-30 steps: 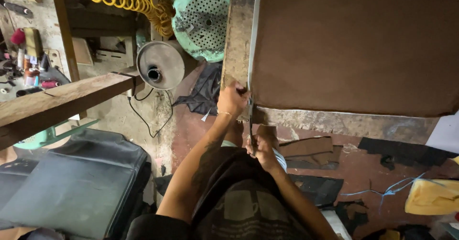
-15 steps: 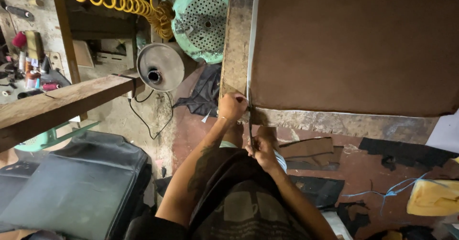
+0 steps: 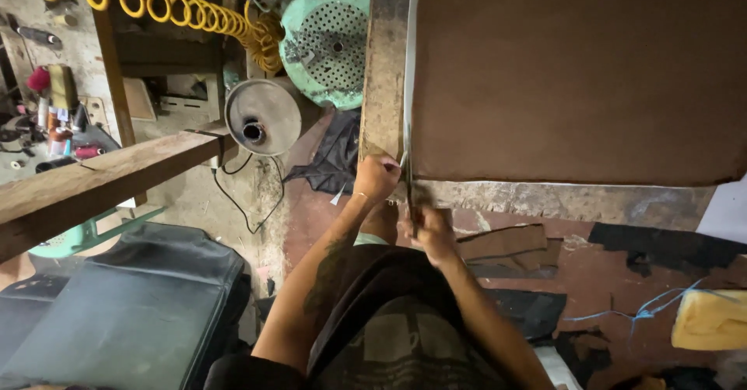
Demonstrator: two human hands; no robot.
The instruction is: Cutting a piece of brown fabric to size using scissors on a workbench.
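Observation:
A large brown sheet [image 3: 576, 71] lies flat on a worn workbench [image 3: 545, 199]. A long metal straightedge [image 3: 408, 71] runs along the sheet's left edge. My left hand [image 3: 376, 177] presses on the near end of the straightedge at the bench corner. My right hand [image 3: 430, 233] sits just below the bench edge, closed around a thin dark blade or knife [image 3: 411, 192] whose tip meets the sheet's corner beside the straightedge. The blade's handle is hidden in my fist.
A wooden beam [image 3: 101, 184] crosses on the left. Behind it are a round metal drum [image 3: 263, 116], a green perforated disc [image 3: 327, 40] and a yellow coiled hose [image 3: 179, 5]. Dark scraps [image 3: 506, 242] litter the red floor; a yellow sponge [image 3: 712, 320] lies at right.
My left hand has slid slightly down the straightedge toward the bench corner. My right hand stays almost in place below the edge.

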